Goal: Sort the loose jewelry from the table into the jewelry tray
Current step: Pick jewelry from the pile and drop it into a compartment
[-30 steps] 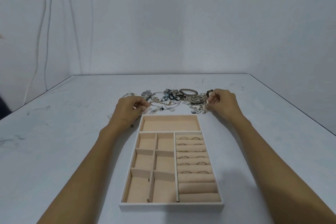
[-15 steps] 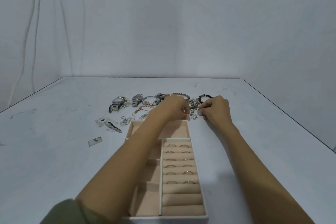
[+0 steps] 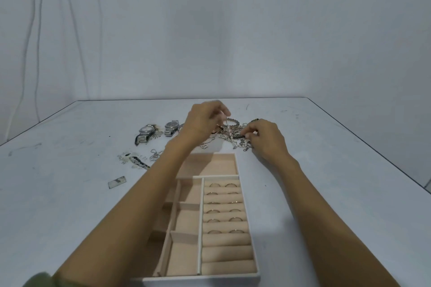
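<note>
1. On my feed the jewelry tray (image 3: 210,282) has a white shell and a plain peach-beige lining (image 3: 210,165).
2. Its rings (image 3: 214,185) glint gold and silver.
3. Both watches (image 3: 145,131) are silver-grey.
4. The jewelry heap (image 3: 242,144) is mostly silver, as is the chain (image 3: 229,134); one bead bracelet (image 3: 255,120) is dark.
5. The table (image 3: 326,170) is pale grey, flecked with dark scuffs.
6. I see an olive-green sleeve (image 3: 39,281).

Tangled jewelry pile (image 3: 234,134) just beyond beige tray (image 3: 214,166)

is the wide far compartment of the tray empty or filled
Empty where visible: the wide compartment shows bare beige lining; the left forearm hides its left end.
</note>
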Demonstrator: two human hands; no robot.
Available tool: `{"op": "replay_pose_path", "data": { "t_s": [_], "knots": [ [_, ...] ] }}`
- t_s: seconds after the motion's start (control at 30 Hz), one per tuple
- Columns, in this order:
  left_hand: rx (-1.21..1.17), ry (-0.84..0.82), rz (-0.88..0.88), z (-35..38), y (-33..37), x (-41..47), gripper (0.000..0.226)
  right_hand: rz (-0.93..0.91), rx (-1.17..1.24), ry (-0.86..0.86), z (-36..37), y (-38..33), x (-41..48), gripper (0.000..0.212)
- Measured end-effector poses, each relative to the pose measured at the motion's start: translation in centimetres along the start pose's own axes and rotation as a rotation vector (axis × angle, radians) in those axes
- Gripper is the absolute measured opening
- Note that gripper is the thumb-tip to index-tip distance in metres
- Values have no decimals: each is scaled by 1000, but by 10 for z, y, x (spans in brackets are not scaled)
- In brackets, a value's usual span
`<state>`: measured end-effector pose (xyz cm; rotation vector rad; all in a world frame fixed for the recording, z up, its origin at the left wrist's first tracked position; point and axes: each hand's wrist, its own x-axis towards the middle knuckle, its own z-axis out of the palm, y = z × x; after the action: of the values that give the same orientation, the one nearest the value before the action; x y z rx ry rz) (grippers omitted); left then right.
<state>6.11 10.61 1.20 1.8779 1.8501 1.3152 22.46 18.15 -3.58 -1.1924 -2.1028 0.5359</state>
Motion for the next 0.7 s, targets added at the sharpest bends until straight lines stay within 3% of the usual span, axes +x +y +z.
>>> {"op": "replay_pose_path", "data": {
  "t_s": [0.2, 0.33, 0.7],
  "knots": [
    [-461, 115, 42, -32, 34, -1, 15, -71, -53, -18, 6, -1, -4, 26],
    [-551, 180, 26, -51, 41, -7, 16, -132, -144, -11, 9, -4, -6, 27],
    [-368, 169, -75, -82, 8, -37, 15, -146, -331, -12, 5, -9, -8, 24]
  ]
}}
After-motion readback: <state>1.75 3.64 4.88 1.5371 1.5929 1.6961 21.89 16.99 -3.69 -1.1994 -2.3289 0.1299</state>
